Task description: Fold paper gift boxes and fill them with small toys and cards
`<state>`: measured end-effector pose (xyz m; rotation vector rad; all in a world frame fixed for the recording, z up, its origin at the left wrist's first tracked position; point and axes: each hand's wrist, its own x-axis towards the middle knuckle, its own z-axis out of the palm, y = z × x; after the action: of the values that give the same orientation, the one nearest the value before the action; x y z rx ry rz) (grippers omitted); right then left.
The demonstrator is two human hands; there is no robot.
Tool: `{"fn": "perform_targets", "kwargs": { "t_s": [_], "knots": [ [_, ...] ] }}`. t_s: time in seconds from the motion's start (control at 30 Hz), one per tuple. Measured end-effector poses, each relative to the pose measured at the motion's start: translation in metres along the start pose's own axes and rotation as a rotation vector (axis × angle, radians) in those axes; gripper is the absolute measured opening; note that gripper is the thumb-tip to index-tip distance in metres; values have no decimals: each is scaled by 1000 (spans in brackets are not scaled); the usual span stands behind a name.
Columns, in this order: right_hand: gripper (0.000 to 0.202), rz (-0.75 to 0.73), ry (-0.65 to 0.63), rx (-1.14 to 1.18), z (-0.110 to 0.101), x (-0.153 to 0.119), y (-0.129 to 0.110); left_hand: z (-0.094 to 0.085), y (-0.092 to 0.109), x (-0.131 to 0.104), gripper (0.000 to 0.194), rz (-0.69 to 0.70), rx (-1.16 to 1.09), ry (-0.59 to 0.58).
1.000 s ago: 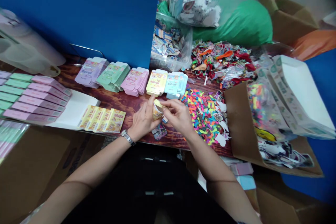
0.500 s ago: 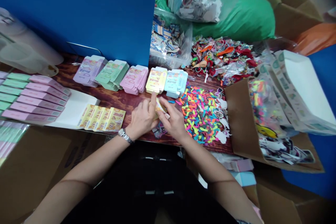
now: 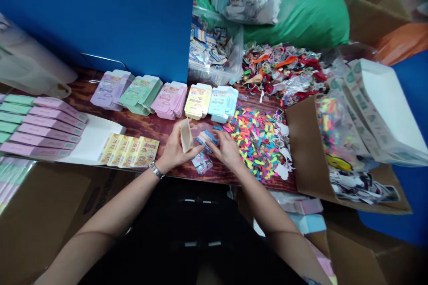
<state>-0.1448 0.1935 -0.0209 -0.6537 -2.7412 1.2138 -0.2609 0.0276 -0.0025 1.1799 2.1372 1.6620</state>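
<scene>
My left hand (image 3: 173,148) is wrapped round a small carton (image 3: 186,136), its open end and plain greyish inside turned up. Between the fingers of my right hand (image 3: 228,150) is a blue-and-white printed card (image 3: 207,139), held just right of the carton. Below it, a printed picture card (image 3: 202,164) lies on the table near the front edge. Close beyond my hands stand stacks of flat cartons, among them yellow cartons (image 3: 198,101) and light blue cartons (image 3: 223,103).
A heap of small bright-coloured pieces (image 3: 256,142) spreads right of my right hand, against a cardboard box (image 3: 304,142). Finished-looking yellow boxes (image 3: 147,151) stand in a row at left, beside a white tray (image 3: 100,136) with pink boxes (image 3: 55,122). A blue partition (image 3: 133,18) rises behind.
My hands have moved apart. The carton, held by both before, is now in my left hand with its opening showing, and my right hand has a blue-and-white card.
</scene>
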Motion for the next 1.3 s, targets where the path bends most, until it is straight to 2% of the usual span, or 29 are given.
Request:
{"fn": "perform_targets", "kwargs": {
  "t_s": [0.07,0.1,0.17,0.27,0.33,0.4,0.47,0.5,0.57,0.63,0.7,0.83,0.93,1.07,1.3],
  "knots": [
    [66,104,-6,-338,-2,-1,16,-1,-6,-1,74,-30,87,28],
    [70,153,-28,-431,-1,-1,22,-1,-9,-2,74,-44,123,25],
    [72,197,-44,-474,3,0,32,0,-15,-3,75,-62,169,-8],
    [47,111,45,-234,0,-2,37,-2,-19,-5,81,-59,223,-85],
    [31,27,162,17,-13,-6,34,-6,-21,-5,82,-52,292,-99],
    [27,-48,311,199,-34,-11,24,-11,-22,-4,75,-31,389,-78],
    [25,-123,433,224,-53,-17,9,-13,-23,-3,66,14,477,-56],
    [22,-177,454,179,-60,-20,0,-12,-24,-3,63,41,505,-54],
    [19,-318,421,15,-66,-22,-15,-7,-24,-3,61,83,536,-72],
    [22,-450,344,-144,-60,-21,-24,1,-24,-3,59,106,550,-111],
    [26,-499,309,-221,-51,-19,-25,8,-24,-3,59,117,550,-140],
    [28,-482,317,-242,-44,-16,-12,15,-27,-1,63,151,540,-174],
    [29,-511,260,-237,-51,-17,-2,15,-27,1,60,206,561,-209],
    [25,-492,271,-244,-64,-19,5,19,-23,7,62,256,580,-230],
    [24,-437,244,-144,-81,-20,1,26,-18,13,65,212,495,-275]
  ]
}}
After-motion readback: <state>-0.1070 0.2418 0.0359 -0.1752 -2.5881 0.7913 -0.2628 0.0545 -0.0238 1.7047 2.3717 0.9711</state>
